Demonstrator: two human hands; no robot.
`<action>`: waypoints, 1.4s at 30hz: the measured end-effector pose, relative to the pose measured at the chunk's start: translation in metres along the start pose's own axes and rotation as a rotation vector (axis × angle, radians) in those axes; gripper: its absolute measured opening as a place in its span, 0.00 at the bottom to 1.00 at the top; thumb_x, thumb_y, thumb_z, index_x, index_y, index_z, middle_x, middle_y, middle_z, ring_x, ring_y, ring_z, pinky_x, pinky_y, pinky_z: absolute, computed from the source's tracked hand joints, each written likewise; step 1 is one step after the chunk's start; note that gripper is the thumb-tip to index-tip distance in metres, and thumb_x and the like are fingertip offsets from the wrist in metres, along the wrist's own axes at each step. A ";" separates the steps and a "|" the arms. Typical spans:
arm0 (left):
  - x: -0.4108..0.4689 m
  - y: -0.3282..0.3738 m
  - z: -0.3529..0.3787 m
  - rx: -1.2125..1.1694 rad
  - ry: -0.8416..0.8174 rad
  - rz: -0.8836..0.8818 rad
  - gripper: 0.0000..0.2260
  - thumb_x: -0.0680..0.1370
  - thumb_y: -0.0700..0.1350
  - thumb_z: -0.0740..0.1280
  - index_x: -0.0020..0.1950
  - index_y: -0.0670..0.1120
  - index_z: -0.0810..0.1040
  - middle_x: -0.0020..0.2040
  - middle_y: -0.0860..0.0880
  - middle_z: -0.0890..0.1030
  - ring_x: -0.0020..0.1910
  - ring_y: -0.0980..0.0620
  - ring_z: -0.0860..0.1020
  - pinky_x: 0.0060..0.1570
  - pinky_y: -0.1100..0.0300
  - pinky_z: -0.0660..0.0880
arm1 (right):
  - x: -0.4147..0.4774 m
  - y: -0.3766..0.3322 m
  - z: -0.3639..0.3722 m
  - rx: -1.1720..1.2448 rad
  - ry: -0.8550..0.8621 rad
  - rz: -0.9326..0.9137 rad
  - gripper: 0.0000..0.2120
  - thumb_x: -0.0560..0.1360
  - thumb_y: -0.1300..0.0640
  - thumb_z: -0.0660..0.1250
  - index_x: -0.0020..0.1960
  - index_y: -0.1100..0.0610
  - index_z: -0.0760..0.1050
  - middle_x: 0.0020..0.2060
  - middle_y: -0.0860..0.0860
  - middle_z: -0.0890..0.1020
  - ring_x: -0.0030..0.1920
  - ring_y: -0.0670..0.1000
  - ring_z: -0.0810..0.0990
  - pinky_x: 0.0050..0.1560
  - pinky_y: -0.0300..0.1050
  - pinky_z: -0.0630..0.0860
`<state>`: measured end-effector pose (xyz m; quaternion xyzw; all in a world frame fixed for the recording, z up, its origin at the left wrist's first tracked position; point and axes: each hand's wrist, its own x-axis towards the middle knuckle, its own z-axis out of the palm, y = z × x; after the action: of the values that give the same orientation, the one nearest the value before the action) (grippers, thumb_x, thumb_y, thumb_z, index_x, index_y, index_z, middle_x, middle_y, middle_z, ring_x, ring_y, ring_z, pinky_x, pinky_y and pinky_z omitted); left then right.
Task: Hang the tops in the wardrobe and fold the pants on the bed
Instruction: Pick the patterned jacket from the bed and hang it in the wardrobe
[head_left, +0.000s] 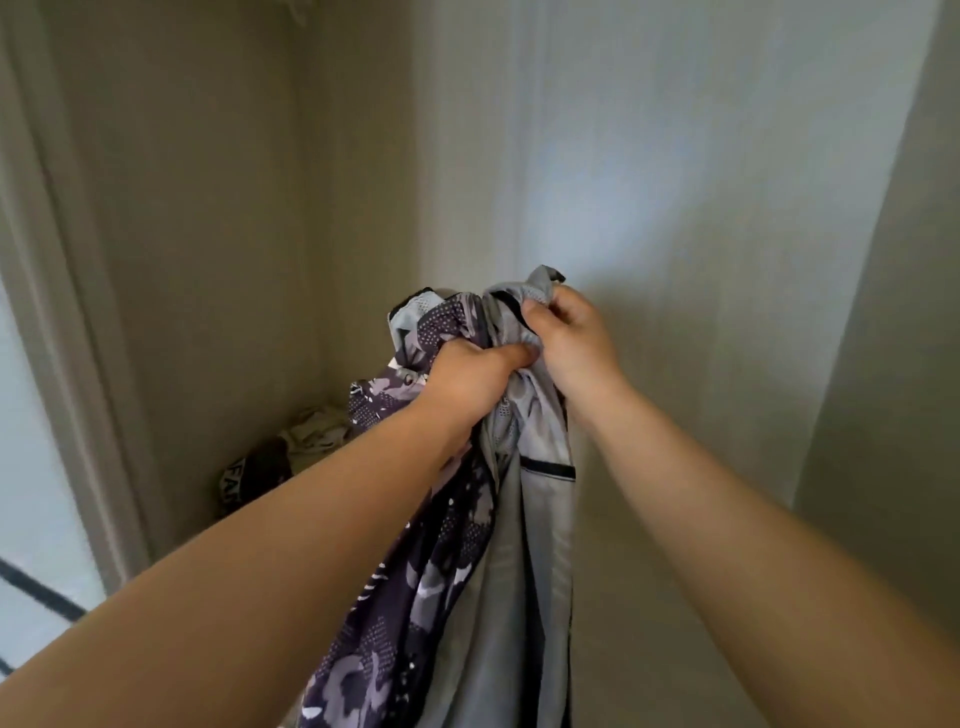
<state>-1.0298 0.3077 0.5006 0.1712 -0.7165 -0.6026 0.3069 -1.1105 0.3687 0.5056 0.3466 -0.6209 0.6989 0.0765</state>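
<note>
The step in hand seems to be the hanging of a top (519, 571). The left grip (470, 387) is closed on a bunch of it, purple pattern and grey lining, and the right grip (569, 343) pinches the grey collar edge just beside. The top hangs from both in the air, before the back wall of the wardrobe (675, 208). No hanger shows. Next, I judge, the collar must be opened out and put on a hanger.
</note>
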 end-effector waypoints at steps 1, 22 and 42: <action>0.008 0.004 0.009 -0.020 -0.006 0.006 0.04 0.72 0.41 0.71 0.40 0.40 0.81 0.37 0.45 0.83 0.36 0.50 0.82 0.37 0.62 0.77 | 0.009 0.000 -0.007 -0.032 0.015 -0.012 0.10 0.71 0.53 0.64 0.39 0.61 0.74 0.33 0.57 0.78 0.36 0.51 0.74 0.43 0.51 0.72; 0.098 0.086 0.131 -0.207 -0.213 0.221 0.16 0.73 0.42 0.70 0.27 0.45 0.70 0.25 0.50 0.73 0.26 0.53 0.71 0.27 0.64 0.66 | 0.112 -0.048 -0.121 -0.438 0.297 -0.142 0.06 0.75 0.62 0.66 0.51 0.55 0.74 0.45 0.49 0.77 0.47 0.48 0.76 0.45 0.35 0.69; 0.136 0.218 0.175 -0.292 -0.178 0.492 0.18 0.73 0.43 0.68 0.25 0.46 0.67 0.25 0.49 0.70 0.28 0.48 0.69 0.37 0.59 0.66 | 0.167 -0.178 -0.157 -1.327 0.306 -0.456 0.11 0.78 0.62 0.56 0.58 0.61 0.72 0.57 0.57 0.73 0.56 0.57 0.72 0.48 0.43 0.65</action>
<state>-1.2183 0.4040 0.7281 -0.1070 -0.6665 -0.6194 0.4008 -1.2005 0.4983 0.7493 0.2461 -0.8095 0.1816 0.5012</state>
